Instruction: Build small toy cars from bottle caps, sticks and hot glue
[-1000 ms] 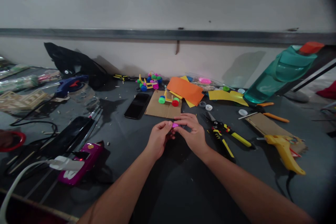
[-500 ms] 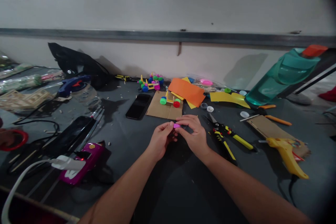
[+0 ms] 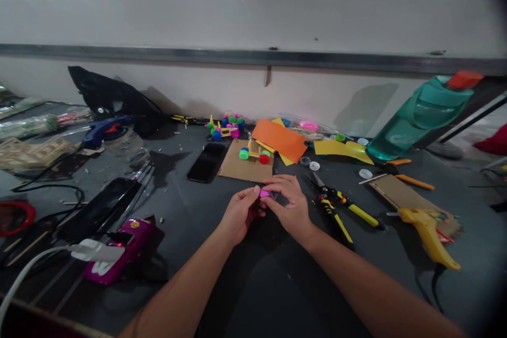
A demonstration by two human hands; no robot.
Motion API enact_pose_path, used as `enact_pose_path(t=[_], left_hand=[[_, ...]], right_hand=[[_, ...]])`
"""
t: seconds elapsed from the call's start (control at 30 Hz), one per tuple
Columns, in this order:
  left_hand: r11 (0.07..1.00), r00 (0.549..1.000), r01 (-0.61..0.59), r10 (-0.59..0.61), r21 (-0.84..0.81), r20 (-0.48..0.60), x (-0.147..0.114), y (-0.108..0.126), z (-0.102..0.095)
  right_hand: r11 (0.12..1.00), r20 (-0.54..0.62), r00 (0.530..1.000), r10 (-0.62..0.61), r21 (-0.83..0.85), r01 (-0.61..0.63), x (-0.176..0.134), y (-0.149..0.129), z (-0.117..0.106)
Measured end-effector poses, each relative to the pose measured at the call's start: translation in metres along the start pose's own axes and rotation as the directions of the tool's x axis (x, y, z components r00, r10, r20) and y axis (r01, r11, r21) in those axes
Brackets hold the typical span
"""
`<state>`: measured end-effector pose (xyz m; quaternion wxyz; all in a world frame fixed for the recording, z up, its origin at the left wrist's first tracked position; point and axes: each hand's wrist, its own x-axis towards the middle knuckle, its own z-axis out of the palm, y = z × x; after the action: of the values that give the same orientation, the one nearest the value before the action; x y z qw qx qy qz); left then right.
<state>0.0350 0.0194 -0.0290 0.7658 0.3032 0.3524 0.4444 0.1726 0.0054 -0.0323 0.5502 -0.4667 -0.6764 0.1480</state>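
Observation:
Between the fingertips of both hands is a small pink piece (image 3: 264,194), mostly covered; its material is hard to make out. My left hand (image 3: 242,215) pinches it from the left with thumb and forefinger. From the right, my right hand (image 3: 290,205) closes thumb and fingers on it. Just beyond the hands lies a cardboard piece (image 3: 233,169), on which stands a small wheeled model (image 3: 254,154) with green, blue and red wheels. Pliers with yellow and black handles (image 3: 358,212) lie right of my right hand.
Left are a phone (image 3: 206,162), a purple power adapter (image 3: 121,251) with a white plug, and a red ring-shaped handle (image 3: 18,218). Orange paper (image 3: 279,140) lies behind. To the right are a yellow glue gun (image 3: 430,235), a cardboard strip (image 3: 400,195) and a leaning teal bottle (image 3: 420,116).
Both hands stay pinched on the pink piece, which has turned slightly. The whole view has shifted a little. A person's hand by the red handle at the left edge has mostly left the view.

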Motion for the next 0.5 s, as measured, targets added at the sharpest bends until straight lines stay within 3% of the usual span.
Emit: enact_pose_path(t=[0.27, 0.5], left_hand=[[1.000, 0.999, 0.026, -0.026, -0.001, 0.026, 0.0003, -0.0016, -0.0015], [0.997, 0.999, -0.053, 0.054, 0.061, -0.001, -0.0003, -0.0013, 0.0002]], right_hand=[[1.000, 0.003, 1.000, 0.001, -0.010, -0.001, -0.0004, 0.0004, 0.0007], [0.999, -0.039, 0.999, 0.016, -0.040, -0.018, 0.0004, -0.0002, 0.0003]])
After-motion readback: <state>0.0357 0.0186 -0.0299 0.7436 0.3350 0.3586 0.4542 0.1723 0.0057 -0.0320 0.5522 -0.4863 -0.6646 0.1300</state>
